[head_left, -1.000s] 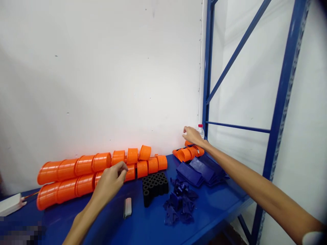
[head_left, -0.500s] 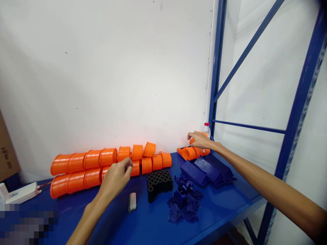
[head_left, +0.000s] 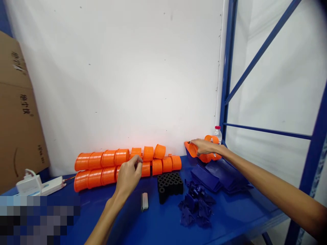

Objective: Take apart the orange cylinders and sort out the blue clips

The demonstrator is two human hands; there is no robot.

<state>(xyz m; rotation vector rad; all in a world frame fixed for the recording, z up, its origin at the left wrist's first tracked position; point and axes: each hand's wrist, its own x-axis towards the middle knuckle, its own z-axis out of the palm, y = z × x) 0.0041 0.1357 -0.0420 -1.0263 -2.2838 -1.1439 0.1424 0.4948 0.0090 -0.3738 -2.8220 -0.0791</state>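
Observation:
My right hand [head_left: 201, 146] reaches to the back right, its fingers bent round an orange cup-shaped piece [head_left: 193, 149] at the left end of a small group. More orange pieces [head_left: 211, 139] lie under and behind that hand. My left hand [head_left: 129, 173] hovers in front of two long rows of orange cup-shaped pieces [head_left: 108, 175], hiding part of the lower row. Its fingers are loosely curled, with a gap to the thumb and nothing visible between them. Below the hands stands a block of black foam-like tubes [head_left: 170, 185].
Dark blue flat plates [head_left: 205, 177] and a pile of small blue parts [head_left: 195, 206] lie at the right. A small pale-topped block [head_left: 144, 201] is on the blue table [head_left: 158, 224]. A bottle [head_left: 217, 132], blue frame, carton [head_left: 21, 115] and white power strip [head_left: 52, 186] stand around.
My right hand has moved down and left, from the upper orange piece to the leftmost one of that group. My left hand keeps its curled pose. The view has shifted left.

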